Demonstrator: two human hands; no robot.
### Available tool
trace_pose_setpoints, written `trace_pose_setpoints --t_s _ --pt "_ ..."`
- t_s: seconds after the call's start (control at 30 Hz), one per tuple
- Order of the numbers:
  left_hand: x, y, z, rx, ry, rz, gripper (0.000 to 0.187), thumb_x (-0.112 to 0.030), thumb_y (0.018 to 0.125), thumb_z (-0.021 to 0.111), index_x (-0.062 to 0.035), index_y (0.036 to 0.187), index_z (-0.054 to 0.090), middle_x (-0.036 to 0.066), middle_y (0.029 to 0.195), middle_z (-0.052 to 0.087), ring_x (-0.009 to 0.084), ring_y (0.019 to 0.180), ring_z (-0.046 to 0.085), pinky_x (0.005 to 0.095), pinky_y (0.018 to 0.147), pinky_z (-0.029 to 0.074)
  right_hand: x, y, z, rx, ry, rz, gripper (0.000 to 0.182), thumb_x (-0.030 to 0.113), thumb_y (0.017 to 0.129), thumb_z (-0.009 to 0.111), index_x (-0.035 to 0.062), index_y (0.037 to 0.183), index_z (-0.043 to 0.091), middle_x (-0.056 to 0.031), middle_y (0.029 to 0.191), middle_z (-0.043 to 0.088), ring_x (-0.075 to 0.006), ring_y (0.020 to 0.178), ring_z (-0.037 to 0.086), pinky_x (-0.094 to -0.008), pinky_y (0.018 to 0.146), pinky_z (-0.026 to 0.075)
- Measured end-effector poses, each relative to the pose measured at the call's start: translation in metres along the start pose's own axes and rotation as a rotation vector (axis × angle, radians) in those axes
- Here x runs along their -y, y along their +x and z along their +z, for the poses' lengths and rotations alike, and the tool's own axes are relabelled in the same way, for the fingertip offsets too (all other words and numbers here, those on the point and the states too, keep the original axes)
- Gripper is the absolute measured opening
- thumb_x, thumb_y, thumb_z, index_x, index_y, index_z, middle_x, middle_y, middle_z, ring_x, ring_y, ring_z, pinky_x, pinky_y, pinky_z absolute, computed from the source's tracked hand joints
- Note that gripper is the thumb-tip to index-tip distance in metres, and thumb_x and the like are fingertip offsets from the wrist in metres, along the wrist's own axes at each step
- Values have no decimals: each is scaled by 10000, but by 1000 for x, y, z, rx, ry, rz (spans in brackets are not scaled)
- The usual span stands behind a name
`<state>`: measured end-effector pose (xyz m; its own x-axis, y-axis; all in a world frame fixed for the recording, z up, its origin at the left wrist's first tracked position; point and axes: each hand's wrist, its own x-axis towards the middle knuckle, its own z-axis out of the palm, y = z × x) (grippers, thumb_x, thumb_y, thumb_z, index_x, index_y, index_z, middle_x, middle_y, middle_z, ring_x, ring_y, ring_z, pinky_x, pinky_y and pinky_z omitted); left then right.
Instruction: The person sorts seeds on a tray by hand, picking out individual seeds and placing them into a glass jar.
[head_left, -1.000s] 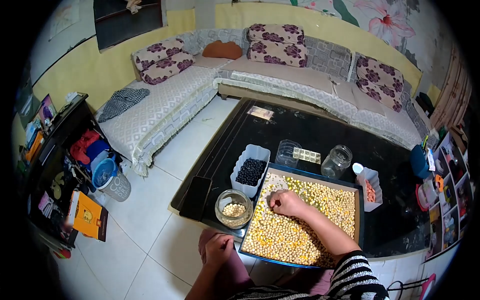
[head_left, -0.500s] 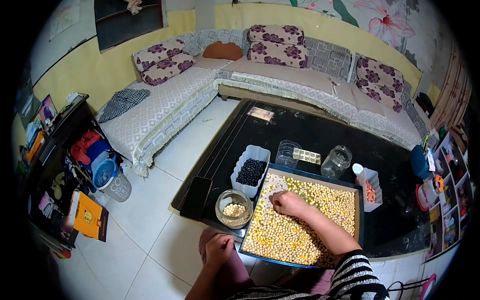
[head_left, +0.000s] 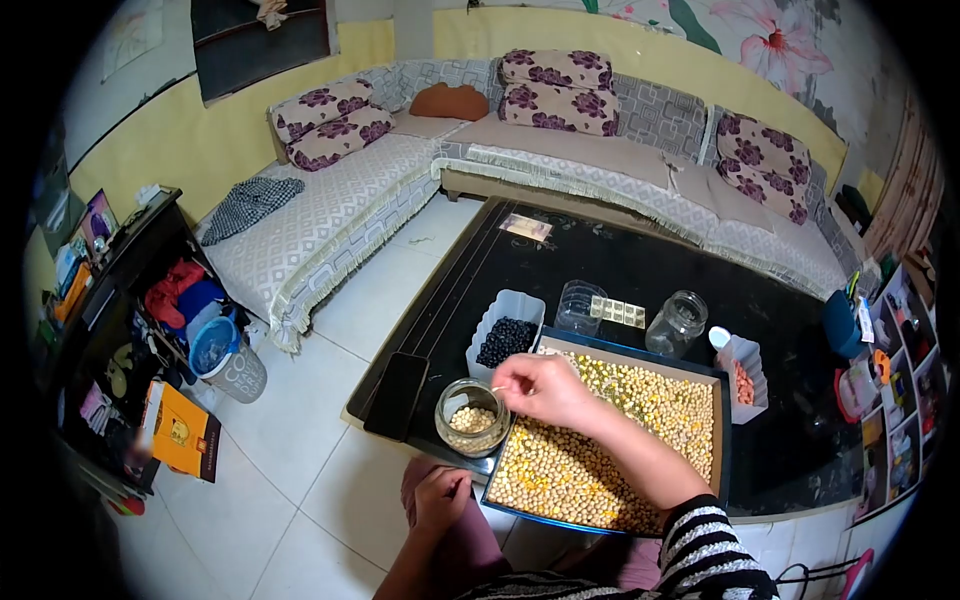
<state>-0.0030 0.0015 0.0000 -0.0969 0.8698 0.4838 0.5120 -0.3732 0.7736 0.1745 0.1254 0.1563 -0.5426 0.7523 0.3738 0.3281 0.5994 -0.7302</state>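
Note:
My right hand reaches over the left edge of a shallow box spread with pale round beans, mixed with yellow kernels and green bits. Its fingers are pinched together at the rim of a glass jar partly filled with pale beans. What the fingertips hold is too small to make out. Closed on itself, my left hand rests on my knee below the jar, and its inner side is hidden. Behind the right hand, a translucent plastic tub contains dark beans.
On the black table are a phone, a clear plastic container, a blister pack, an empty glass jar, a white lid and a tub of reddish nuts. A patterned sofa stands beyond.
My right hand has moved left and toward me, from the beans in the box to the glass jar's rim. The left hand stays on the knee, its fingers slightly shifted.

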Motion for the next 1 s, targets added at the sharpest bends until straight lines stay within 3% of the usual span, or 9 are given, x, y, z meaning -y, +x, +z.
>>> trace_pose_setpoints --t_s 0.07,0.17,0.27,0.33,0.5,0.6,0.93,1.0 --pt "-2 0 0 0 4 -2 71 -13 700 639 -48 759 618 82 707 601 204 588 574 273 525 461 -1 3 11 22 -47 -104 103 89 734 643 38 817 610 -46 711 595 -107 600 557 -247 549 468" --pt "-4 1 -3 4 -2 -21 72 -15 707 637 -47 769 619 81 710 601 199 587 572 268 523 459 -1 2 12 13 -53 -87 101 87 733 649 32 811 615 -48 708 593 -112 604 560 -243 552 472" --pt "0 -1 0 12 -25 -36 70 -18 711 637 -47 772 620 83 711 602 196 593 575 269 523 460 -16 -11 2 -80 -40 47 94 102 730 639 31 778 601 -68 696 573 -167 602 569 -267 569 473" --pt "1 0 1 -25 -30 40 72 -16 709 637 -47 772 621 85 714 603 198 597 578 268 525 463 -35 -22 -5 -24 -100 93 98 99 724 641 33 786 605 -69 700 581 -176 617 581 -276 580 479" --pt "0 -1 0 12 -5 -21 77 -16 704 637 -48 772 621 84 715 604 202 605 581 271 531 467 -80 -53 -9 147 -315 219 93 92 696 632 57 776 601 -108 780 627 -239 707 612 -332 684 501" --pt "1 -1 1 6 -9 -16 74 -20 704 637 -50 770 620 83 711 602 204 606 581 271 532 467 -90 -62 -6 281 -448 298 160 105 673 664 48 815 619 -93 780 639 -243 688 617 -324 669 503" --pt "3 0 1 -10 -13 25 74 -15 703 639 -55 762 616 79 698 595 198 582 571 270 515 455 -80 -58 -4 385 -489 327 236 122 700 640 53 922 601 -116 909 609 -269 777 602 -334 744 493" --pt "3 0 1 -14 -13 28 78 -11 702 639 -53 763 615 80 699 596 197 581 572 269 514 455 -85 -61 0 372 -466 277 211 114 707 619 59 908 591 -129 875 604 -272 791 596 -347 758 487"
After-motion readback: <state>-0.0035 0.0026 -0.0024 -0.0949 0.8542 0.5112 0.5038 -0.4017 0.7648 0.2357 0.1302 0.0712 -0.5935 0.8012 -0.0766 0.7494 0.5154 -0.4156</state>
